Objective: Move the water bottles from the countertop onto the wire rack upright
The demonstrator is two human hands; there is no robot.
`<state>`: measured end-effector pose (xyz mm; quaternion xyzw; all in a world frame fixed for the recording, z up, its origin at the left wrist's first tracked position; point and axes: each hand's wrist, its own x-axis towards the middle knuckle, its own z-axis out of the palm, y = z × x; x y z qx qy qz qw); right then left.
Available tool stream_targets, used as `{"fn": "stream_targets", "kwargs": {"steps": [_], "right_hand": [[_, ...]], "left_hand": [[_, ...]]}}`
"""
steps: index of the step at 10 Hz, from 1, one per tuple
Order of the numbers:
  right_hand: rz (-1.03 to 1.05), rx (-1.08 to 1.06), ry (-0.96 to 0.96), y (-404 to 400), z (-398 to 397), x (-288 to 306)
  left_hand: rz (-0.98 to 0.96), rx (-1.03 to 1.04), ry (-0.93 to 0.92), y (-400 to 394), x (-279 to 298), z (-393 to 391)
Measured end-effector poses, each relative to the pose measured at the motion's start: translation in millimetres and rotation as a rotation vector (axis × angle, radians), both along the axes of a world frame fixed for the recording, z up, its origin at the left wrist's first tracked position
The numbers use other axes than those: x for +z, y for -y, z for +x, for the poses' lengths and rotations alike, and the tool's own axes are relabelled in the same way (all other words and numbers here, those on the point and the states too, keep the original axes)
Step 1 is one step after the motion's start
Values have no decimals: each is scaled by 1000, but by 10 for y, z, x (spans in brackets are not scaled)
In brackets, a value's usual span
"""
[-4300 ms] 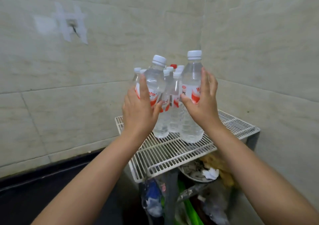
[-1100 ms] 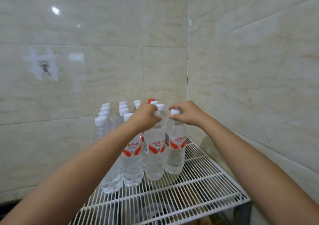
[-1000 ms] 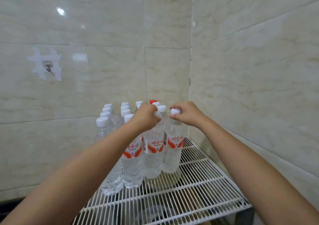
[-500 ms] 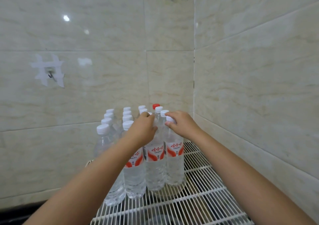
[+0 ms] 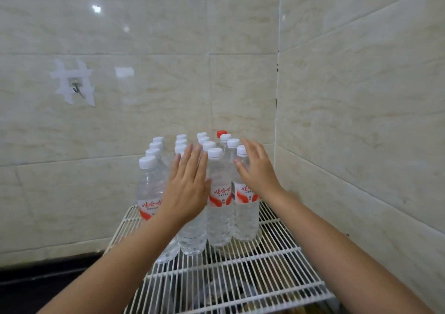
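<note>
Several clear water bottles (image 5: 219, 207) with white caps and red-and-white labels stand upright in rows at the back of a white wire rack (image 5: 240, 272), close to the tiled corner. One bottle at the back has a red cap (image 5: 221, 133). My left hand (image 5: 186, 183) hovers with straight fingers in front of the front row, hiding one bottle's upper part. My right hand (image 5: 254, 166) is spread beside the rightmost front bottle (image 5: 245, 207); whether it touches is unclear. Neither hand holds anything.
Tiled walls close in behind and to the right of the rack. A hook (image 5: 76, 89) with white tape marks is on the left wall. A dark countertop edge (image 5: 48, 272) runs at the lower left. Blurred items lie under the rack's front part.
Both hands have let go of the caps of the two front bottles and opened, drawing back slightly. The bottles now stand on the rack by themselves.
</note>
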<state>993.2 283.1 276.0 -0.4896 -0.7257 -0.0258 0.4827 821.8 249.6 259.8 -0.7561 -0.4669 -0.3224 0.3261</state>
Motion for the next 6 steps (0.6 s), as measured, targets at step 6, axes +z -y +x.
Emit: {"fn": "stream_targets", "kwargs": {"steps": [6], "right_hand": [[-3, -81, -186, 225, -102, -151]], "left_hand": [[232, 166, 8, -132, -665, -193]]}}
